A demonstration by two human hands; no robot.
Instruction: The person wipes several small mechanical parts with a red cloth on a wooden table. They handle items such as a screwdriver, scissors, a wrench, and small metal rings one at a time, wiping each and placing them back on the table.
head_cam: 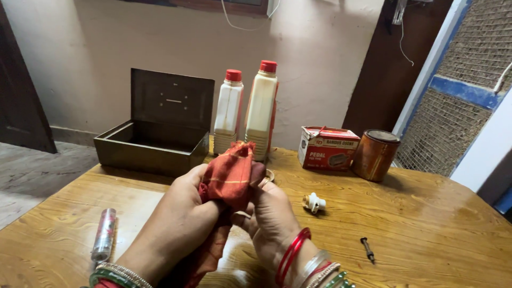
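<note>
Both hands clasp a red checked cotton cloth above the glossy wooden tabletop | left hand and right hand closed on it, equally near | bunched cloth points up, tail hanging between the wrists.

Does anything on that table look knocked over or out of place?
Only small things: a white cap lies loose, a slim tube lies on its side, and the metal box stands open. Nothing looks spilled.

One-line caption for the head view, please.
Left hand and right hand grip a bunched red checked cloth above a glossy wooden table.
</note>
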